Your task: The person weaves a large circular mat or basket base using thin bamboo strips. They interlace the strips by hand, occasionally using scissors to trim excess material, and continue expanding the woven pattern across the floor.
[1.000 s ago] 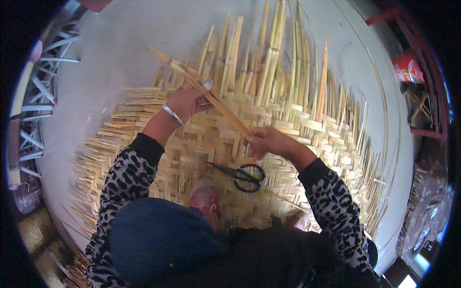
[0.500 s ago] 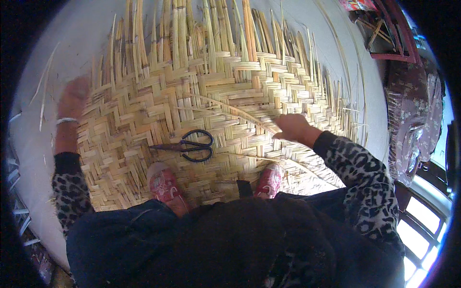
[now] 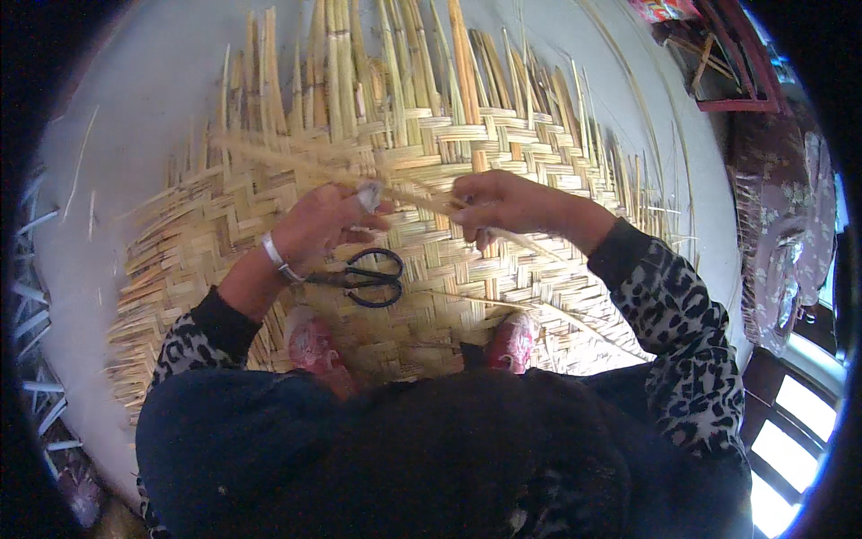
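A large mat (image 3: 224, 269) woven from flat split-cane strips lies under me, with loose ends standing out along its far edge. My right hand (image 3: 516, 205) is closed over a thin pale cane strip (image 3: 296, 163), raised above the mat and slightly blurred. Close beside that strip is my left hand (image 3: 319, 225), its fingers apart and pointing right; a whitish wrap (image 3: 369, 195) covers one finger. Whether it touches the strip is hard to tell. Black-handled scissors (image 3: 373, 277) rest on the mat below my left hand, their blades partly hidden by my wrist.
My red shoes (image 3: 314, 346) stand on the mat's near part. Another loose strip (image 3: 575, 322) lies at the right. A reddish wooden frame (image 3: 750, 67) and a patterned brown cloth (image 3: 777, 207) are at the far right. Pale bars (image 3: 40, 301) line the left edge.
My left hand has come from the mat's left edge to the middle, beside the strip. My right hand has moved slightly left and up, lifting the strip.
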`<move>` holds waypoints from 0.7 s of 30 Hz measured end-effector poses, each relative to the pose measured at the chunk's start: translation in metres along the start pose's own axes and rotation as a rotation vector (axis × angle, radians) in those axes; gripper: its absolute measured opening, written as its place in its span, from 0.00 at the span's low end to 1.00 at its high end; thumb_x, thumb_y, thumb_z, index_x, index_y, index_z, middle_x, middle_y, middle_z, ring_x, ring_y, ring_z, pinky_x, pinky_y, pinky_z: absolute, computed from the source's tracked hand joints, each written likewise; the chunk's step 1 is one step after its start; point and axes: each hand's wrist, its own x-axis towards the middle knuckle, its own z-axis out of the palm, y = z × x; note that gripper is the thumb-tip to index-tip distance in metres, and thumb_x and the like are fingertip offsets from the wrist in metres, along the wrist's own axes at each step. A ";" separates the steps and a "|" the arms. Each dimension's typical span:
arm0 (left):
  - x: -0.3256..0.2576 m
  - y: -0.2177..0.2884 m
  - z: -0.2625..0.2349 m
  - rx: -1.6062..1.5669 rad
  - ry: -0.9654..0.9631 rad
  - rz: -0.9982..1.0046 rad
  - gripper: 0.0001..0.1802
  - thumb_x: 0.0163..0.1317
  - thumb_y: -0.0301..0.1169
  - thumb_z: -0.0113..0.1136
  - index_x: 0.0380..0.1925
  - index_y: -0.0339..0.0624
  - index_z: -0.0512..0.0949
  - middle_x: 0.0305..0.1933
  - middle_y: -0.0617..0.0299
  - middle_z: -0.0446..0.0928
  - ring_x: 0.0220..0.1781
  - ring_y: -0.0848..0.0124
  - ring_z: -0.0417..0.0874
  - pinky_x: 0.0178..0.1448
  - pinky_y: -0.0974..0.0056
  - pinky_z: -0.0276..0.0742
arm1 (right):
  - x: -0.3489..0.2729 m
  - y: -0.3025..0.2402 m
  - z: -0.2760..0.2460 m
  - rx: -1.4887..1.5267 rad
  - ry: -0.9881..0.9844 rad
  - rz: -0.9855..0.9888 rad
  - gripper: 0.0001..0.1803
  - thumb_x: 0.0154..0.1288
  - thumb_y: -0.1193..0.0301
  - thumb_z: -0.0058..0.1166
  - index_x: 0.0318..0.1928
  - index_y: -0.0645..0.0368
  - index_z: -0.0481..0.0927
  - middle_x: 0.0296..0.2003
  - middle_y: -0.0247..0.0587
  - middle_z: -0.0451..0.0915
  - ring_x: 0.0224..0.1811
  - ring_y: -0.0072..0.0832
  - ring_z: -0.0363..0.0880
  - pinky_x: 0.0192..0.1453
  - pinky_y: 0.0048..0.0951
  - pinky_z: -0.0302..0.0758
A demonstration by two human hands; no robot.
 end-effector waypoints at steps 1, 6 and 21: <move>0.000 0.006 0.005 -0.024 -0.023 0.112 0.26 0.68 0.46 0.55 0.58 0.39 0.72 0.49 0.58 0.79 0.46 0.68 0.83 0.50 0.62 0.81 | 0.009 -0.011 0.009 0.019 -0.043 -0.003 0.16 0.71 0.61 0.52 0.44 0.64 0.74 0.30 0.42 0.81 0.30 0.26 0.83 0.34 0.27 0.81; -0.006 0.032 -0.025 -0.125 0.250 0.247 0.20 0.71 0.40 0.52 0.55 0.39 0.74 0.47 0.60 0.81 0.45 0.71 0.83 0.46 0.64 0.81 | 0.029 -0.043 0.017 -0.023 0.092 0.010 0.16 0.71 0.60 0.51 0.46 0.62 0.77 0.27 0.35 0.81 0.26 0.21 0.80 0.31 0.23 0.78; -0.026 0.045 -0.052 -0.506 0.319 0.328 0.12 0.68 0.36 0.57 0.47 0.42 0.76 0.44 0.59 0.81 0.42 0.70 0.83 0.47 0.64 0.81 | 0.066 -0.097 0.006 -0.187 0.036 -0.049 0.15 0.73 0.62 0.47 0.41 0.62 0.78 0.22 0.35 0.80 0.20 0.20 0.80 0.23 0.20 0.75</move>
